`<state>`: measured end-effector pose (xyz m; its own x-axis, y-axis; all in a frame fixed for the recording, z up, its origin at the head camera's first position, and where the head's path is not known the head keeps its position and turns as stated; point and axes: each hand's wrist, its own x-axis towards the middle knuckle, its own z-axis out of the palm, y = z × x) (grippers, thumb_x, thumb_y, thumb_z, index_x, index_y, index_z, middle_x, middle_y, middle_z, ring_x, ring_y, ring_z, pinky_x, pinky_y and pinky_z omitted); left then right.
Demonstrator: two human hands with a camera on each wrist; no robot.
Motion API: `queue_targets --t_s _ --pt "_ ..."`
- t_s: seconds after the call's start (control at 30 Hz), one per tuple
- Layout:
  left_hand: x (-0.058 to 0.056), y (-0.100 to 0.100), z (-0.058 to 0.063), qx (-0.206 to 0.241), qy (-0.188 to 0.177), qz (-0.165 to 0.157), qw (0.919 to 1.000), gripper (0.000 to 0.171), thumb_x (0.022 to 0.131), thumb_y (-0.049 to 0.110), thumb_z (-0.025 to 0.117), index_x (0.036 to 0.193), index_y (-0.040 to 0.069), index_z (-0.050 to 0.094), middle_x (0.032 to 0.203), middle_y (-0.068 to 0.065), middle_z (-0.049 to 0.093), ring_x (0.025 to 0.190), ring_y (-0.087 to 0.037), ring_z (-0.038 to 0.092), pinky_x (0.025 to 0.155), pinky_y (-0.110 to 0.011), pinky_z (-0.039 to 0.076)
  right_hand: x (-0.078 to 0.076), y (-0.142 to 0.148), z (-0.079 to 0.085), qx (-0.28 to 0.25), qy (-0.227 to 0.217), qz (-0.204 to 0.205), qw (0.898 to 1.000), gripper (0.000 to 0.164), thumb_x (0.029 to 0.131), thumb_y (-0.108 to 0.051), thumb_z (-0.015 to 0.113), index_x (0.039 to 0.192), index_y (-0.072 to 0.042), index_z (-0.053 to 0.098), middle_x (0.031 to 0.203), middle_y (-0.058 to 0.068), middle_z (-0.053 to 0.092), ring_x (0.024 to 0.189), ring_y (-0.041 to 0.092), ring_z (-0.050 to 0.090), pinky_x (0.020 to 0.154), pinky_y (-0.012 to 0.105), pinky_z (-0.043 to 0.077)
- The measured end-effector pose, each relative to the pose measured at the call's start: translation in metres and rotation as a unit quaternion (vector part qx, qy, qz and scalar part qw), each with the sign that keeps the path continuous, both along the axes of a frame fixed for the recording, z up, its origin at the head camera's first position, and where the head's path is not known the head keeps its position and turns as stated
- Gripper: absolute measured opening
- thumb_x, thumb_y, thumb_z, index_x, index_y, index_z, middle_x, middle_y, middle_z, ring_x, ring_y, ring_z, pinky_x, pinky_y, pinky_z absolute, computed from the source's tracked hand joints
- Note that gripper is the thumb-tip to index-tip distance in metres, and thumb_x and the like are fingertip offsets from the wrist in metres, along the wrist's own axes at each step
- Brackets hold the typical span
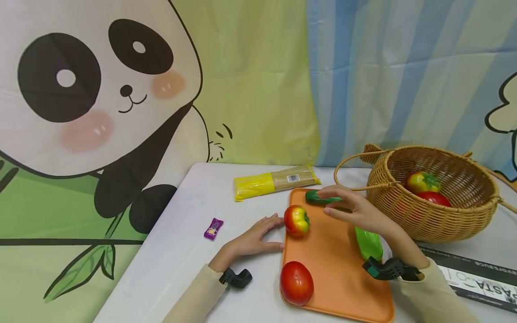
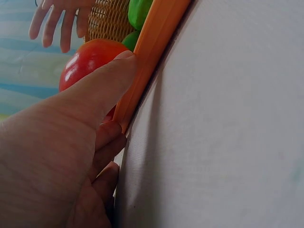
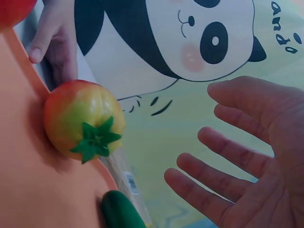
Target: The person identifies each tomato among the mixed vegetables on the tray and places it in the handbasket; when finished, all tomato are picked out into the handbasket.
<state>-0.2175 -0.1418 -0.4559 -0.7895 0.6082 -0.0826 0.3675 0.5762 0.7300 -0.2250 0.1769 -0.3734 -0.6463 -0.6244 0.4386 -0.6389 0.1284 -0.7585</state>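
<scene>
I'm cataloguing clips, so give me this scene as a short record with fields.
Left hand: at the left edge of the orange tray
Right hand: over the tray, near the dark green vegetable, holding nothing
Also on tray: red tomato, red-yellow fruit, light green vegetable
Wicker basket: at least two fruits inside
Elsewhere: yellow packet, purple wrapped sweet, PASTA box

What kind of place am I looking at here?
Probably a staged play area or filming corner, though I can't be sure: a cartoon panda backdrop stands behind a white-covered table, and shiny, toy-looking produce sits on an orange tray.
</scene>
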Motion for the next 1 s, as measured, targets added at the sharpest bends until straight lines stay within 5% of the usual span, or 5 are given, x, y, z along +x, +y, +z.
queue_targets --t_s 0.37,0.63,1.0 --pt "0.000 0.002 0.000 -0.004 -0.007 0.005 1.0000 0.072 0.087 0.042 0.071 0.149 0.022 0.040 0.158 0.005 0.032 0.150 -0.013 0.012 0.121 -0.045 0.012 -0.009 -0.019 -0.022 0.039 -0.004 0.005 0.999 0.044 0.091 -0.001 0.065 0.133 0.003 0.051 0.131 0.023 0.054 0.120 0.032 0.055 0.096 0.042 0.051" --pt "0.000 0.000 0.001 0.001 0.001 0.002 1.0000 0.070 0.087 0.042 0.071 0.148 0.022 0.041 0.157 0.004 0.033 0.150 -0.015 0.013 0.121 -0.048 0.013 -0.007 -0.029 -0.032 0.071 -0.025 -0.013 0.997 0.048 0.092 -0.010 0.067 0.136 0.001 0.050 0.138 0.016 0.050 0.127 0.037 0.047 0.097 0.054 0.047" --pt "0.000 0.000 0.002 -0.002 0.002 -0.004 1.0000 0.071 0.088 0.042 0.069 0.149 0.020 0.040 0.157 0.002 0.033 0.150 -0.017 0.012 0.121 -0.048 0.010 -0.006 -0.040 -0.036 0.085 -0.087 0.034 0.992 0.053 0.093 -0.014 0.067 0.141 -0.006 0.047 0.147 0.015 0.039 0.134 0.038 0.037 0.101 0.061 0.042"
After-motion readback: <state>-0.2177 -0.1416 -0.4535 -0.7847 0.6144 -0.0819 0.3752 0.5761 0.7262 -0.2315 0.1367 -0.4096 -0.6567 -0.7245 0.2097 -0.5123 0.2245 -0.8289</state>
